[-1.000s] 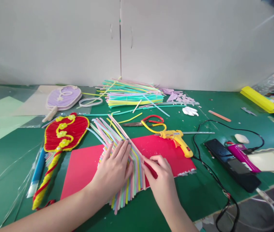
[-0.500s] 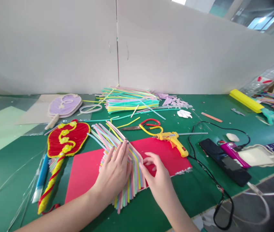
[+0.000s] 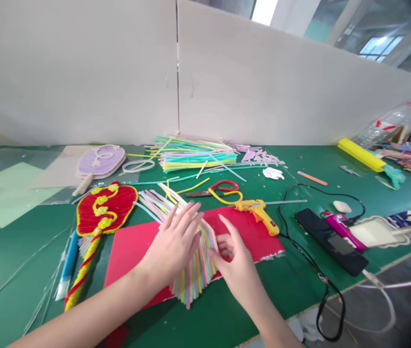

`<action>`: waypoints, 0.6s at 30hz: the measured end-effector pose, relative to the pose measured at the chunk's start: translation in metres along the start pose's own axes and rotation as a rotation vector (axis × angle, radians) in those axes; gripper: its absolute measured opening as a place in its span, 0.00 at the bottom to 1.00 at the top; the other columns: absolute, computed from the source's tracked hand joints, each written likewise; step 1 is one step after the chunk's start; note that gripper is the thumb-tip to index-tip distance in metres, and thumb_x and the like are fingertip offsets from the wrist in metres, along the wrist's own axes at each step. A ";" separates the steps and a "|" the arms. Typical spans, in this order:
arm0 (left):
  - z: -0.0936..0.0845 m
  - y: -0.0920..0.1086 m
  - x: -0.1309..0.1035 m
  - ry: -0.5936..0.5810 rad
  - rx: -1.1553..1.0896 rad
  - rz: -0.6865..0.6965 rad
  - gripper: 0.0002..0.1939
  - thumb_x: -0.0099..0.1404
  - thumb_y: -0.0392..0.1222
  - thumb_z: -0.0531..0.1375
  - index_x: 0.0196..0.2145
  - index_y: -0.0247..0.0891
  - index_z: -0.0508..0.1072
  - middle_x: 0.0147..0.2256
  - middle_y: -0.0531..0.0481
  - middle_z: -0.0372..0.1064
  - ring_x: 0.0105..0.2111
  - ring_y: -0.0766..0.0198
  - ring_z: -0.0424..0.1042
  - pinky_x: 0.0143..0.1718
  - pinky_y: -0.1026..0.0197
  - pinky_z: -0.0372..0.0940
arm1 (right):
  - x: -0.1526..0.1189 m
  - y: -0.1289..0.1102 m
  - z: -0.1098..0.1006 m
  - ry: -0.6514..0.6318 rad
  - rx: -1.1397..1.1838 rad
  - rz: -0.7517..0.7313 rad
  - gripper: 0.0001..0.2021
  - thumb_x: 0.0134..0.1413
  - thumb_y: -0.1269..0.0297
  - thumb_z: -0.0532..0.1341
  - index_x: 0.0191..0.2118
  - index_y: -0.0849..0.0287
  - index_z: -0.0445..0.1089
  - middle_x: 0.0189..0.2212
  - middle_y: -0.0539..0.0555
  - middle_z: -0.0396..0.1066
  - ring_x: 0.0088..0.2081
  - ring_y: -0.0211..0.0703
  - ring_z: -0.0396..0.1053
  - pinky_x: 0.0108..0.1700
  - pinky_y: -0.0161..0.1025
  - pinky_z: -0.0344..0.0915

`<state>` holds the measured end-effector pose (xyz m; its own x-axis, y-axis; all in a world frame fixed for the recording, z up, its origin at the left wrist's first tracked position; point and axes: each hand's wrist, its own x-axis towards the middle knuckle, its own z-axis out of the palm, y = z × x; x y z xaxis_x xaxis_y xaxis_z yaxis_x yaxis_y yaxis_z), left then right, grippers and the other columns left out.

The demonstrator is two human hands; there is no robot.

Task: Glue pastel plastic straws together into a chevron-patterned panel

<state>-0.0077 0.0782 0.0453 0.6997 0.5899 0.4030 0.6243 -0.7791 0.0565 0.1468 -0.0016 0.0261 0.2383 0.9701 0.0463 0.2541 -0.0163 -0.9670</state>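
Many pastel pipe cleaners (image 3: 194,279), bent midway, lie side by side in a fan shape on a red sheet (image 3: 129,246). My left hand (image 3: 178,234) rests over their upper part, fingers stretched out, hiding the middle of the bundle. At the right edge of the bundle is my right hand (image 3: 232,246). Its index finger is raised away from the thumb and the other fingers curl; the thumb tip is beside the outermost pipe cleaner. Behind the hands lie red-and-yellow-handled scissors (image 3: 225,190) and a yellow glue gun (image 3: 258,211).
Left are a red fan (image 3: 118,212) with a yellow handle, a purple fan (image 3: 101,162) and a blue brush (image 3: 68,263). At the back lies a pipe cleaner pile (image 3: 198,157). Right are a black phone (image 3: 330,241), a black cable (image 3: 309,263) and a plastic bottle (image 3: 390,123).
My right index finger has lifted away from the thumb, opening the hand. My left hand has shifted slightly right and up on the bundle. The camera view has moved a little.
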 end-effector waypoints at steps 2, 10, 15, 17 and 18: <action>-0.015 -0.011 0.017 -0.043 -0.150 0.047 0.16 0.70 0.40 0.49 0.53 0.36 0.67 0.56 0.41 0.65 0.58 0.53 0.61 0.60 0.42 0.53 | 0.006 -0.002 -0.006 -0.018 0.014 -0.027 0.32 0.53 0.65 0.61 0.63 0.53 0.53 0.34 0.52 0.73 0.36 0.42 0.73 0.40 0.40 0.72; -0.053 -0.009 0.043 0.010 -0.701 -0.440 0.16 0.69 0.49 0.49 0.32 0.38 0.70 0.29 0.52 0.71 0.30 0.65 0.71 0.33 0.62 0.66 | 0.024 -0.010 -0.014 0.089 0.188 -0.017 0.36 0.51 0.60 0.63 0.64 0.53 0.50 0.33 0.52 0.74 0.35 0.43 0.74 0.37 0.40 0.72; -0.051 -0.007 0.031 0.072 -0.655 -0.407 0.14 0.69 0.48 0.51 0.33 0.38 0.70 0.32 0.52 0.71 0.32 0.65 0.71 0.33 0.63 0.66 | 0.029 -0.030 -0.023 -0.001 0.222 -0.060 0.38 0.53 0.59 0.62 0.67 0.50 0.43 0.37 0.53 0.74 0.40 0.44 0.74 0.40 0.41 0.73; -0.054 -0.013 0.034 0.183 -0.533 -0.301 0.10 0.68 0.45 0.53 0.40 0.39 0.70 0.41 0.48 0.71 0.41 0.62 0.70 0.42 0.60 0.66 | 0.030 -0.035 -0.026 -0.063 0.233 -0.076 0.39 0.54 0.61 0.62 0.67 0.49 0.42 0.37 0.53 0.74 0.41 0.44 0.74 0.41 0.41 0.73; -0.056 -0.018 0.038 0.205 -0.482 -0.230 0.10 0.68 0.45 0.54 0.43 0.39 0.70 0.45 0.47 0.70 0.45 0.60 0.69 0.46 0.58 0.65 | 0.030 -0.037 -0.027 -0.092 0.244 -0.082 0.39 0.54 0.61 0.62 0.67 0.49 0.43 0.37 0.53 0.74 0.41 0.44 0.74 0.41 0.41 0.73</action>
<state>-0.0119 0.1025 0.1107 0.4531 0.7400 0.4971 0.4897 -0.6726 0.5549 0.1697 0.0217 0.0701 0.1369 0.9840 0.1144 0.0331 0.1108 -0.9933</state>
